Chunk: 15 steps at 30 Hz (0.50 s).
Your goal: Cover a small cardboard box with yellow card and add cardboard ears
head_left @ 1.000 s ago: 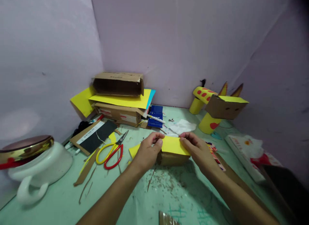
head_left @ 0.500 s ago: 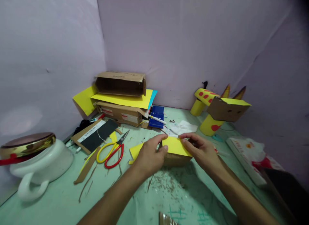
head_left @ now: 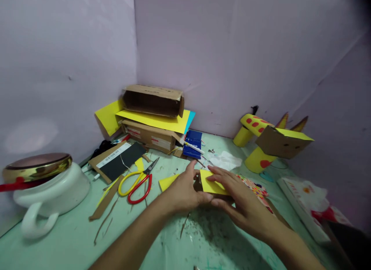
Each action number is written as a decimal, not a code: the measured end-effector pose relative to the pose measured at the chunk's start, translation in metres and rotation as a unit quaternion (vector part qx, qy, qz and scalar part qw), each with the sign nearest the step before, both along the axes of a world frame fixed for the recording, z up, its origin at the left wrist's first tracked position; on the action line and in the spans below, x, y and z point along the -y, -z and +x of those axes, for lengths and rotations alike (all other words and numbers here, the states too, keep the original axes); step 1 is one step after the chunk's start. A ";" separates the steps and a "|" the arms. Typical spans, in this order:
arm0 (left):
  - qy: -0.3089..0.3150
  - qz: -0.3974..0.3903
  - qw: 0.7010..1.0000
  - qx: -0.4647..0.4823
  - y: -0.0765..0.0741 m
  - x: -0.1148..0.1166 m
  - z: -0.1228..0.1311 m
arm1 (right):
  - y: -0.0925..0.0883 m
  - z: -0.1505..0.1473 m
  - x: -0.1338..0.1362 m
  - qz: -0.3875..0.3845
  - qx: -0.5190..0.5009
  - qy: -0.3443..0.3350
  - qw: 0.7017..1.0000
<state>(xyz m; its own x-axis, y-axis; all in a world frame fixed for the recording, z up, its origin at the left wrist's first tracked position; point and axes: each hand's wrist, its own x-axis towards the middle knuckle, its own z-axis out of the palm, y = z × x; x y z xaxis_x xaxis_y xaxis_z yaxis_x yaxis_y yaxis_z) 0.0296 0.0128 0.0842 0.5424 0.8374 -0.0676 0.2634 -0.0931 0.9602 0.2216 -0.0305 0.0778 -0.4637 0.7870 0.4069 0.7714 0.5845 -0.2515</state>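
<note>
Between my hands is a small cardboard box (head_left: 209, 184) with a yellow paper top. My left hand (head_left: 185, 190) grips its left side, the thumb along the near lower edge. My right hand (head_left: 236, 194) curls over the box, fingertips on the yellow top and thumb at the near face. The box's right end is hidden by the right hand. Left of my left hand lies a piece of yellow paper (head_left: 168, 182). Scissors (head_left: 139, 185) with one yellow and one red handle lie farther left, blades pointing away.
A white pot (head_left: 55, 192) with a gold-rimmed lid stands at left. Cardboard boxes (head_left: 147, 140) and yellow sheets are stacked at the back. A cardboard-headed giraffe-like model (head_left: 284, 142) stands at right, near a white package (head_left: 304, 208). Cardboard strips (head_left: 106, 200) lie near the scissors.
My right hand has moved from the top's far edge to lie over the box, its thumb now at the near side. My left thumb has lowered to the near face. The view has shifted slightly.
</note>
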 end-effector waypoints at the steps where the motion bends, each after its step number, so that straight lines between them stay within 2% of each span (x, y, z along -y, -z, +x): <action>1: 0.030 -0.014 0.999 0.011 -0.001 -0.003 -0.004 | 0.000 0.002 -0.001 0.003 0.009 -0.007 1.000; 3: 0.092 -0.010 0.995 0.024 -0.001 -0.006 -0.009 | 0.002 0.006 -0.002 0.010 0.023 -0.017 1.000; 5: 0.122 0.015 0.992 0.030 0.001 -0.007 -0.011 | 0.004 0.009 -0.004 0.020 0.029 -0.023 0.999; 10: 0.042 0.049 0.998 -0.015 0.015 -0.002 -0.004 | 0.008 0.012 -0.006 0.033 0.031 -0.029 0.999; 15: 0.035 0.045 0.998 -0.015 0.015 -0.003 -0.002 | 0.009 0.006 -0.008 0.057 0.018 -0.036 0.998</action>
